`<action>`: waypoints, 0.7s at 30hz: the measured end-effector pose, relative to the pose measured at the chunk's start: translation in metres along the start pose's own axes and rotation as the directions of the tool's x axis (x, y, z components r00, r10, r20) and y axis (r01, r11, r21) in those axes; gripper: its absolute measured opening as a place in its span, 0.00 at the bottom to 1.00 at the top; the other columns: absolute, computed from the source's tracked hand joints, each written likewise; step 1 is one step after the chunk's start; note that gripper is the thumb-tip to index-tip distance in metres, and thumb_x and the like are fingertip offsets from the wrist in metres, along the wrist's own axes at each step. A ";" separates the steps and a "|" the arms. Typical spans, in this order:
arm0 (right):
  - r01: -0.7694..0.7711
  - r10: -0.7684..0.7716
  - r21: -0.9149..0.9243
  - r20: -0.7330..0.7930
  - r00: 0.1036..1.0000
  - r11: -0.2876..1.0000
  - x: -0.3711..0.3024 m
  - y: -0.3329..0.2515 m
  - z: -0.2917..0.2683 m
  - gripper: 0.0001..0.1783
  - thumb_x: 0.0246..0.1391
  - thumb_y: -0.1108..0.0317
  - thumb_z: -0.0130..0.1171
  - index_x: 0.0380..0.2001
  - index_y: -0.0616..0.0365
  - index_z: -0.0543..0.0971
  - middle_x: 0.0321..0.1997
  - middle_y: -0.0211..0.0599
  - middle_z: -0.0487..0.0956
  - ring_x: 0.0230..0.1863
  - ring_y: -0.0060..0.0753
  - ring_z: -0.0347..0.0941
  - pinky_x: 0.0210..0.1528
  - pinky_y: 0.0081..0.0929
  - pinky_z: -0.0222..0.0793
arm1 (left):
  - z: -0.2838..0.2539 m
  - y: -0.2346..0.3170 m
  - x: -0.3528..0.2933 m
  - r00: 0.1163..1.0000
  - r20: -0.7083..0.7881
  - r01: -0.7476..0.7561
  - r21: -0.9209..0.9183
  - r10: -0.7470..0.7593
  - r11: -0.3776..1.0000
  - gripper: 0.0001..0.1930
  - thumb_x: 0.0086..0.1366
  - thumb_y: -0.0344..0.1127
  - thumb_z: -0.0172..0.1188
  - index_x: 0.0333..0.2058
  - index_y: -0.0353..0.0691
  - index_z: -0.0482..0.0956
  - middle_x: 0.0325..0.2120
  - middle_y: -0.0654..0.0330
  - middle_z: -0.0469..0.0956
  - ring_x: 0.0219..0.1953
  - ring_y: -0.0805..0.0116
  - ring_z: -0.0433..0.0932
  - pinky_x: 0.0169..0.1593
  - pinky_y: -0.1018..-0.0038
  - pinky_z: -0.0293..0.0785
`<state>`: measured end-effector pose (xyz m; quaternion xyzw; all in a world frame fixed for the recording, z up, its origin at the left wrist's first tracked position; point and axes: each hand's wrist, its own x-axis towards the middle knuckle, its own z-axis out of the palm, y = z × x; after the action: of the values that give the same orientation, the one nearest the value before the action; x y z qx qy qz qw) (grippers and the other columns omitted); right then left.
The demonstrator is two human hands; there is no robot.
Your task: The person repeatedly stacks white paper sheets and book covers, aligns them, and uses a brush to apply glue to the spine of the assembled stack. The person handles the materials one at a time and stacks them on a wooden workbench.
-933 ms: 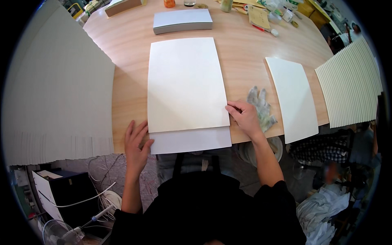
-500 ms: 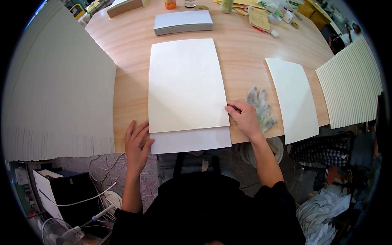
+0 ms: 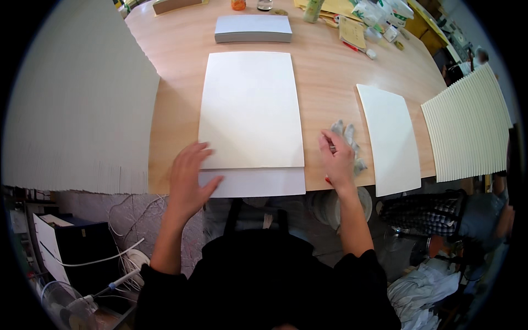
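A cream-white board lies in front of me on top of a white sheet, whose near strip shows below it. My left hand is at the board's lower left edge, fingers apart, thumb over the white strip, holding nothing. To the right of the board, my right hand is closed, with a small red tip showing under its near side; the thing it holds is mostly hidden. Behind this hand lies a grey-white work glove, partly covered. Farther right lies another cream board.
Tall piles of white sheets stand at the left, and a ridged stack of cream boards at the right. A white block of sheets sits beyond the board. Bottles, a notebook and plastic bags crowd the far table.
My right hand has left the board's right edge and now curls over the glove, with a red tip showing. My left hand has risen over the board's edge, fingers spread.
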<state>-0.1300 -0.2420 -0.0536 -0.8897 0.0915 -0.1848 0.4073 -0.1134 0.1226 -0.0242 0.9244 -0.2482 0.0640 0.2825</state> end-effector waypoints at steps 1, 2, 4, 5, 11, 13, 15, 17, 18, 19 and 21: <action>0.136 -0.144 -0.156 -0.039 0.989 0.978 -0.002 0.002 -0.005 0.16 0.60 0.67 0.64 0.49 0.63 0.82 0.42 0.43 0.83 0.42 0.45 0.79 0.48 0.37 0.75 | 0.000 0.012 0.005 0.996 0.061 -0.071 0.021 0.070 0.997 0.40 0.51 0.40 0.77 0.62 0.37 0.71 0.64 0.50 0.70 0.69 0.48 0.65 0.71 0.57 0.61; 0.262 -0.295 -0.313 -0.062 0.954 0.913 -0.001 0.002 -0.010 0.16 0.60 0.67 0.63 0.49 0.62 0.82 0.45 0.43 0.83 0.45 0.47 0.79 0.50 0.39 0.74 | 0.001 0.023 0.012 0.982 0.118 -0.151 0.037 0.146 0.988 0.42 0.50 0.43 0.78 0.62 0.38 0.71 0.65 0.50 0.69 0.69 0.48 0.66 0.71 0.56 0.62; 0.244 -0.241 -0.325 0.050 0.969 0.914 -0.013 0.008 -0.019 0.16 0.61 0.67 0.62 0.49 0.62 0.81 0.49 0.45 0.82 0.50 0.49 0.77 0.55 0.40 0.72 | 0.004 0.033 0.015 0.937 0.242 -0.280 0.081 0.253 0.957 0.49 0.43 0.51 0.80 0.63 0.38 0.71 0.67 0.51 0.67 0.67 0.49 0.67 0.69 0.56 0.63; 0.229 -0.208 -0.327 0.099 0.973 0.917 -0.018 0.012 -0.022 0.16 0.61 0.67 0.62 0.49 0.62 0.81 0.52 0.46 0.82 0.53 0.50 0.77 0.57 0.41 0.71 | 0.006 0.032 0.017 0.931 0.259 -0.290 0.093 0.258 0.953 0.49 0.43 0.51 0.80 0.63 0.38 0.71 0.67 0.51 0.67 0.67 0.50 0.67 0.68 0.56 0.64; 0.298 -0.258 -0.145 0.244 0.935 0.944 -0.047 -0.011 -0.045 0.34 0.55 0.59 0.70 0.63 0.59 0.74 0.70 0.49 0.70 0.74 0.54 0.61 0.74 0.45 0.56 | 0.008 0.011 0.023 0.930 0.278 -0.251 0.003 0.240 0.968 0.45 0.47 0.46 0.79 0.63 0.38 0.71 0.67 0.51 0.68 0.66 0.51 0.69 0.67 0.57 0.66; 0.307 -0.266 -0.076 0.336 0.904 0.949 -0.061 -0.036 -0.039 0.40 0.48 0.63 0.74 0.66 0.56 0.72 0.74 0.50 0.64 0.77 0.57 0.53 0.75 0.49 0.54 | 0.005 0.015 0.025 0.941 0.247 -0.233 -0.024 0.231 0.972 0.41 0.49 0.42 0.78 0.62 0.38 0.72 0.66 0.51 0.68 0.66 0.51 0.69 0.66 0.57 0.66; 0.300 -0.254 -0.058 0.393 0.884 0.952 -0.063 -0.046 -0.028 0.43 0.45 0.64 0.76 0.67 0.52 0.72 0.77 0.51 0.59 0.79 0.59 0.49 0.75 0.52 0.52 | -0.002 0.019 0.025 0.934 0.265 -0.248 -0.001 0.239 0.969 0.39 0.51 0.38 0.77 0.63 0.40 0.72 0.66 0.51 0.69 0.65 0.50 0.69 0.66 0.57 0.67; 0.288 -0.227 -0.082 0.425 0.876 0.954 -0.057 -0.041 -0.012 0.42 0.44 0.64 0.77 0.65 0.47 0.75 0.78 0.50 0.56 0.79 0.60 0.46 0.75 0.53 0.51 | -0.006 0.013 0.023 0.941 0.262 -0.224 0.002 0.215 0.975 0.36 0.52 0.36 0.76 0.61 0.41 0.74 0.65 0.51 0.70 0.65 0.50 0.69 0.66 0.58 0.67; 0.308 -0.274 -0.038 0.363 0.890 0.950 -0.049 -0.037 -0.003 0.32 0.46 0.66 0.76 0.58 0.46 0.81 0.74 0.49 0.64 0.78 0.61 0.49 0.75 0.53 0.52 | -0.007 0.002 0.023 0.949 0.251 -0.196 -0.009 0.192 0.981 0.34 0.52 0.37 0.76 0.59 0.41 0.76 0.65 0.51 0.70 0.65 0.50 0.69 0.66 0.58 0.67; 0.286 -0.269 0.010 0.370 0.889 0.958 -0.040 -0.034 0.002 0.29 0.46 0.67 0.76 0.55 0.47 0.83 0.71 0.49 0.67 0.77 0.61 0.51 0.74 0.52 0.53 | -0.008 -0.010 0.023 0.956 0.240 -0.168 -0.020 0.168 0.986 0.32 0.52 0.37 0.76 0.57 0.42 0.78 0.65 0.52 0.70 0.65 0.49 0.69 0.66 0.58 0.67; 0.236 -0.259 0.107 0.387 0.885 0.966 -0.021 -0.027 0.011 0.22 0.47 0.68 0.75 0.48 0.50 0.85 0.66 0.47 0.73 0.75 0.61 0.55 0.73 0.52 0.54 | -0.004 -0.038 0.034 0.955 0.252 -0.118 -0.167 0.158 0.979 0.24 0.53 0.37 0.77 0.48 0.40 0.80 0.61 0.52 0.72 0.62 0.50 0.71 0.64 0.60 0.69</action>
<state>-0.1440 -0.2100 -0.0451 -0.9010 -0.1127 -0.0532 0.4155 -0.0649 0.1381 -0.0309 0.8810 -0.3521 -0.0591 0.3105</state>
